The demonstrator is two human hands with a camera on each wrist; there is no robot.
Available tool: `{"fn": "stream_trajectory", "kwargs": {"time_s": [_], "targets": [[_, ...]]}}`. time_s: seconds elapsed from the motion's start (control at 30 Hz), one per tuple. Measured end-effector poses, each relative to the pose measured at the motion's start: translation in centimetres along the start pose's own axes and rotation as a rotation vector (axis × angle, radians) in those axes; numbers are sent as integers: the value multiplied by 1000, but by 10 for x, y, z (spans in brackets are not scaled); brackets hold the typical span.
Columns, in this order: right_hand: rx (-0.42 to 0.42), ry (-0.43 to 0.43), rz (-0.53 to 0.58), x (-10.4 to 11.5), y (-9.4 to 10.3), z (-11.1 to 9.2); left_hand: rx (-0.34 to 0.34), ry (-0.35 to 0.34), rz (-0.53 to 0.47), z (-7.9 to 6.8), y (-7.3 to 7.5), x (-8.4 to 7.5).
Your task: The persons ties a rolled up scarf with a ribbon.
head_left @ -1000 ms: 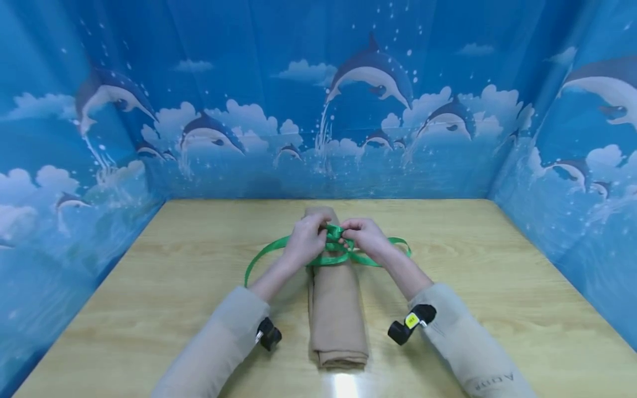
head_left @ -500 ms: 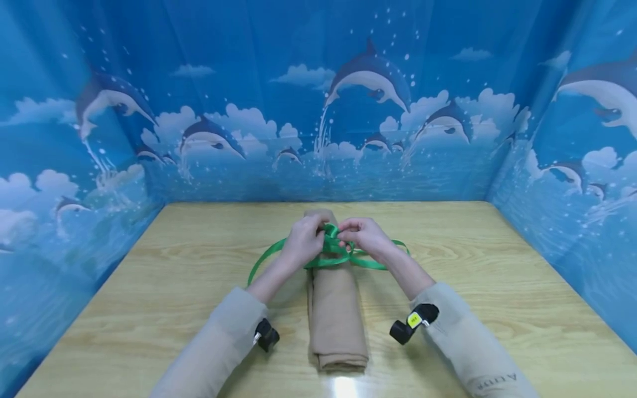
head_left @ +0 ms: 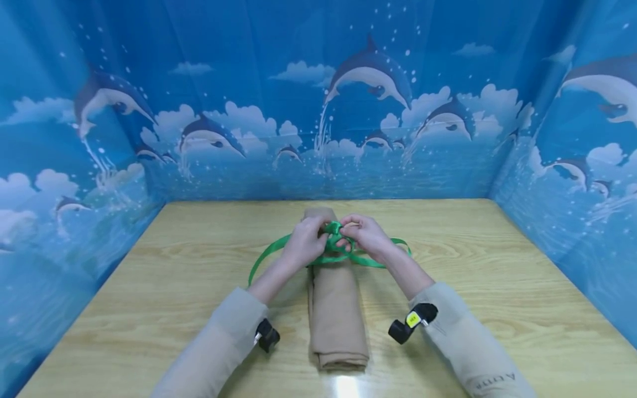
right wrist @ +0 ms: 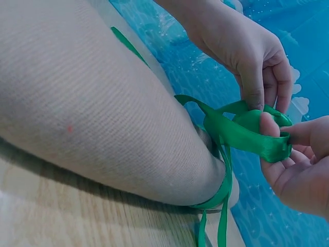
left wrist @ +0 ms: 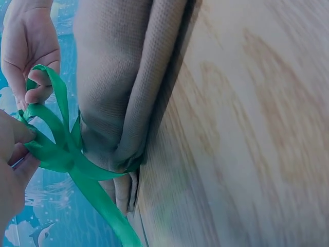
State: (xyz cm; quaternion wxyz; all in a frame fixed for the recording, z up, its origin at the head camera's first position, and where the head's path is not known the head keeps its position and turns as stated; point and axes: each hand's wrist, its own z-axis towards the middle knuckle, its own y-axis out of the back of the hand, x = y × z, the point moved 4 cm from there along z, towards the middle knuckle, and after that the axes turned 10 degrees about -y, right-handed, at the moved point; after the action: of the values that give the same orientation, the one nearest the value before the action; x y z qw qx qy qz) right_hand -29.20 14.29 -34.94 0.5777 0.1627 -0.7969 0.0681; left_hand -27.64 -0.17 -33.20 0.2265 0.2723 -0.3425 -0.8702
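A brown rolled cloth [head_left: 338,315] lies lengthwise on the table, with a green ribbon [head_left: 271,250] wrapped round it near its far end. Above the wrap, my left hand [head_left: 304,241] pinches the ribbon between thumb and fingers. Opposite it, my right hand [head_left: 367,239] pinches another part of the ribbon, and a finger pokes through a loop in the right wrist view. Loops of green ribbon [left wrist: 59,128] stand up between the two hands in the left wrist view. A loose tail curves out on each side of the roll.
The wooden table [head_left: 199,287] reaches back to a blue curtain [head_left: 269,166] printed with dolphins, which also closes off both sides. A black wrist camera [head_left: 267,335] sits on the left sleeve, another black camera [head_left: 400,331] on the right.
The fingers shift slightly at the ribbon; the loop between the hands looks smaller and more bunched than half a second ago. The rolled cloth stays in place.
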Motion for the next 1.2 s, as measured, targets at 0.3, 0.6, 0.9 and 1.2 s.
{"fn": "stream_trajectory", "kwargs": {"time_s": [0.3,0.6,0.9,1.2], "targets": [[47,-15,-28,-3,-2,-1,-58,-6,28,-3,3,3],[68,45,-27,-1,-1,-2,-50,30,36,-2,4,6],[85,37,-68,-2,1,-2,-27,48,44,-3,4,7],[151,67,-65,-2,2,-3,-16,54,32,-3,2,7]]}}
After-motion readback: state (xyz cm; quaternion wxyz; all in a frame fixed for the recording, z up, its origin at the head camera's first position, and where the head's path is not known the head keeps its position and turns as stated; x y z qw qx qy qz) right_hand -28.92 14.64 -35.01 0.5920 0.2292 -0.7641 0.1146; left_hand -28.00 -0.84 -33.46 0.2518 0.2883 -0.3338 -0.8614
